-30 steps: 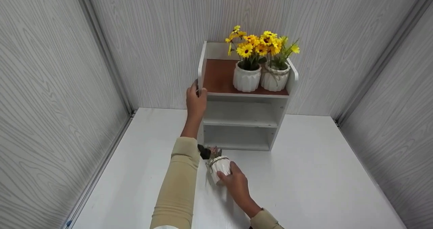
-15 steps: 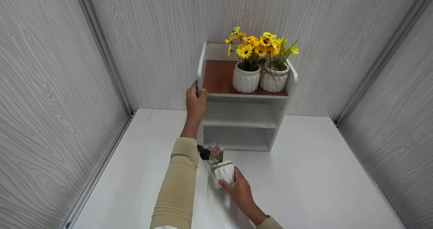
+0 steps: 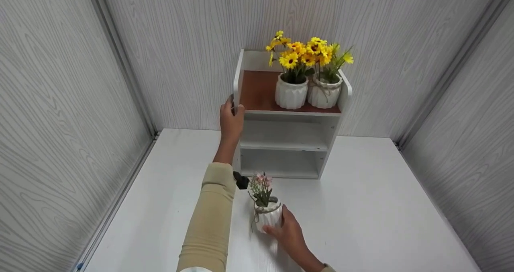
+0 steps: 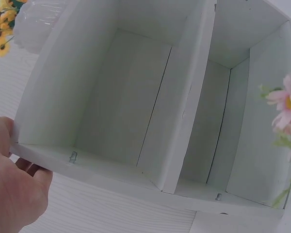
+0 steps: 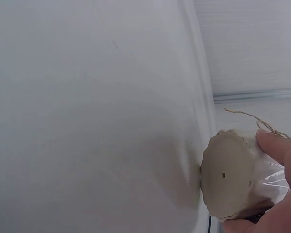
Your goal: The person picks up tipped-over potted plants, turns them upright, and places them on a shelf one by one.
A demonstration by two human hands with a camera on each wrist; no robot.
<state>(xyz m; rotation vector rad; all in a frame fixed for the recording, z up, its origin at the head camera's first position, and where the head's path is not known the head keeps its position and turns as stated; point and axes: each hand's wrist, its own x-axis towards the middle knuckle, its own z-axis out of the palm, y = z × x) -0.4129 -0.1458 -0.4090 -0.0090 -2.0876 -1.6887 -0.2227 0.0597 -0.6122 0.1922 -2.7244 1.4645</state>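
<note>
In the head view, my left hand (image 3: 231,121) grips the left side panel of a small white shelf (image 3: 285,148). The left wrist view shows the same hand (image 4: 19,187) at the panel's edge, its fingertips partly hidden behind it. Lower down, my right hand (image 3: 290,232) holds a white flowerpot (image 3: 268,217) of pink flowers (image 3: 263,179), with twine tied round its rim. The pot leans slightly. From the right wrist, its scalloped underside (image 5: 225,177) shows a small hole, with my thumb and fingers on opposite sides of the pot.
Two white pots of yellow flowers, a left one (image 3: 291,93) and a twine-tied right one (image 3: 324,93), stand on the shelf's brown top. The shelf stands on a white table (image 3: 373,207) enclosed by wood-grain panels (image 3: 180,43). A black object (image 3: 241,180) shows beside the left sleeve.
My right hand has drawn the pot down and slightly right in the head view, turning it more upright so the pink flowers show. My left hand stays on the shelf panel.
</note>
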